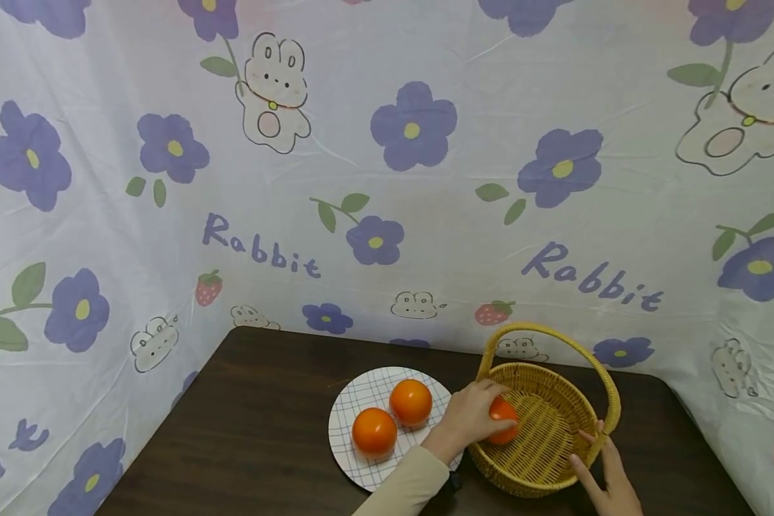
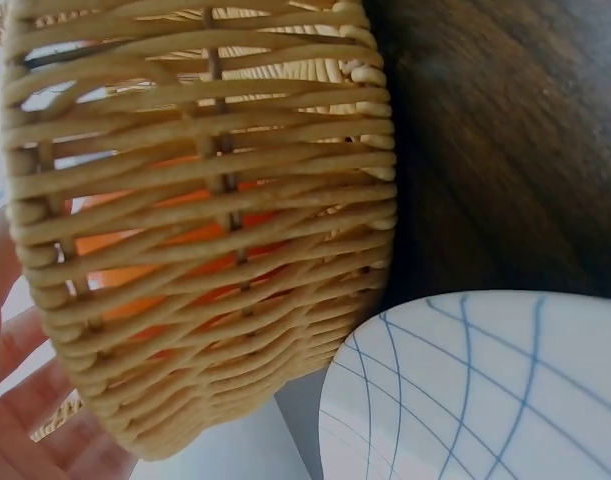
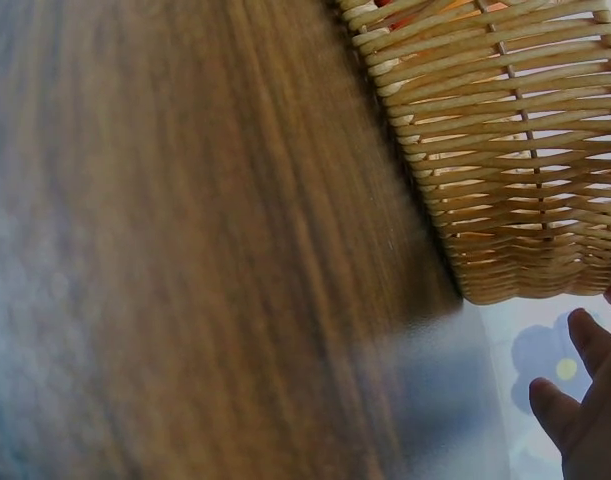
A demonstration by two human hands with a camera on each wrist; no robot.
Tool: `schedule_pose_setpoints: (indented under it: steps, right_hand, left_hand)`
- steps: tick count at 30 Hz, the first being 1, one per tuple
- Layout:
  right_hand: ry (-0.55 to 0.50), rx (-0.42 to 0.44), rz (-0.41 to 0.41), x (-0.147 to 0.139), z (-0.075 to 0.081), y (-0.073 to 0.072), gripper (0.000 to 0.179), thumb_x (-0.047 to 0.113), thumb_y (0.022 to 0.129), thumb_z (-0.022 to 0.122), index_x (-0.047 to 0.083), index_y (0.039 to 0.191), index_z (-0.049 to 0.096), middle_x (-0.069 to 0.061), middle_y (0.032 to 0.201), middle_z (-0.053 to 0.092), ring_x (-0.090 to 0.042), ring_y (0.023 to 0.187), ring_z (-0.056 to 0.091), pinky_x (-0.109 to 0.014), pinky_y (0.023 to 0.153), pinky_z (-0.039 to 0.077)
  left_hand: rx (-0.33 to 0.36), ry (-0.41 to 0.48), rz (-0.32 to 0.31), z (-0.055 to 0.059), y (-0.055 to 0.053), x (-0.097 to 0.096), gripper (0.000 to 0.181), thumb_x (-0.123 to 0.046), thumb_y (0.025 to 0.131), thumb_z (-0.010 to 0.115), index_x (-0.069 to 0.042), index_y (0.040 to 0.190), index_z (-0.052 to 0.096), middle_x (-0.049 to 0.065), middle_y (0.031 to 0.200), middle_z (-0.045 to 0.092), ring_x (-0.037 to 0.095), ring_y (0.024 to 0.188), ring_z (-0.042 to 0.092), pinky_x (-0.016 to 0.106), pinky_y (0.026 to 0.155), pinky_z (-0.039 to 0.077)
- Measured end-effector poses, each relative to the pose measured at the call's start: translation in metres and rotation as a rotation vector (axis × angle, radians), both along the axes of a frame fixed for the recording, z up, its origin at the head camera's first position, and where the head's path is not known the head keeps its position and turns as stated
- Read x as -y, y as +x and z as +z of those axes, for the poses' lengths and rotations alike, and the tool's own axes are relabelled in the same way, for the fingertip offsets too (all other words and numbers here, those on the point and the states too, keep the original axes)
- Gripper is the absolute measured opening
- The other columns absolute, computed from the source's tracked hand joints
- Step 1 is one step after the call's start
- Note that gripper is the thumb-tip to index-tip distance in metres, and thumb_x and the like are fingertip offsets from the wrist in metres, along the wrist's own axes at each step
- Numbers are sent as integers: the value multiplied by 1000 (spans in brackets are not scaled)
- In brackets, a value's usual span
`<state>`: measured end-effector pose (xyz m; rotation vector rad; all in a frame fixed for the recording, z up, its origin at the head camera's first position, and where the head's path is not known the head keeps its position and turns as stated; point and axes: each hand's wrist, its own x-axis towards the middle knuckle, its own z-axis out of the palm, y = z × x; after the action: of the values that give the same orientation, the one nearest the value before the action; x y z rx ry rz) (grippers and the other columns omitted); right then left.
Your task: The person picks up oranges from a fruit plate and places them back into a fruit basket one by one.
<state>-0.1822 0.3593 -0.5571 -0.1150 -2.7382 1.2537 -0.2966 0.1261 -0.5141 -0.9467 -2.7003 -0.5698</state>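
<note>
Over the near-left part of a yellow wicker basket (image 1: 548, 430), my left hand (image 1: 467, 419) grips an orange (image 1: 504, 421) between thumb and fingers. Through the weave in the left wrist view, the orange (image 2: 165, 250) shows inside the basket wall, with fingers (image 2: 45, 400) beyond the rim. My right hand (image 1: 609, 476) holds the basket's right rim near the foot of the handle, a fingertip over the edge. In the right wrist view, fingers (image 3: 590, 345) of this hand show beside the basket (image 3: 515, 150). Two more oranges, one (image 1: 374, 432) nearer and one (image 1: 411, 403) farther, sit on a plate.
The round white plate (image 1: 348, 401) with blue grid lines lies left of the basket, close against it. Both stand on a dark wooden table (image 1: 245, 430). A cloth (image 1: 335, 165) printed with rabbits and flowers hangs behind and at the sides.
</note>
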Motion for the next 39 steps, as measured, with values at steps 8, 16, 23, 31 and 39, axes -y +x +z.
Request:
schedule_pose_setpoints:
  steps: [8,16,23,31,39]
  right_hand:
    - [15,28,0,-1,3,0,80,48,95,42,28,144,-19,-28,145,20,-51,133,8,-72,90,20]
    - [22,35,-8,1,2,0,80,48,95,42,27,144,-18,-28,145,21,-51,133,10,-71,90,22]
    - [19,24,4,0,2,1,80,46,96,42,28,143,-19,-29,144,21,-52,132,10,-72,90,21]
    - [21,34,-8,0,0,-1,80,48,95,42,29,144,-19,-28,145,21,-51,133,8,-72,90,20]
    - [22,20,-7,0,0,0,80,46,96,42,29,144,-19,-29,144,22,-52,132,9,-72,89,21]
  left_hand:
    - [-43,25,-13,2,7,7,53,-54,80,64,-31,126,56,-10,119,57,8,100,56,19,70,50]
    - [-16,70,-27,7,16,20,51,-53,82,63,-30,127,55,-9,122,56,8,103,55,21,73,50]
    - [-19,119,-34,6,24,29,48,-52,83,61,-31,126,55,-9,122,56,9,102,56,23,73,50]
    - [-63,189,-51,6,33,41,47,-52,84,61,-29,125,56,-9,120,57,9,103,56,24,76,51]
    - [-113,276,-67,10,44,57,47,-44,83,66,-23,124,58,-8,121,57,9,108,56,25,84,50]
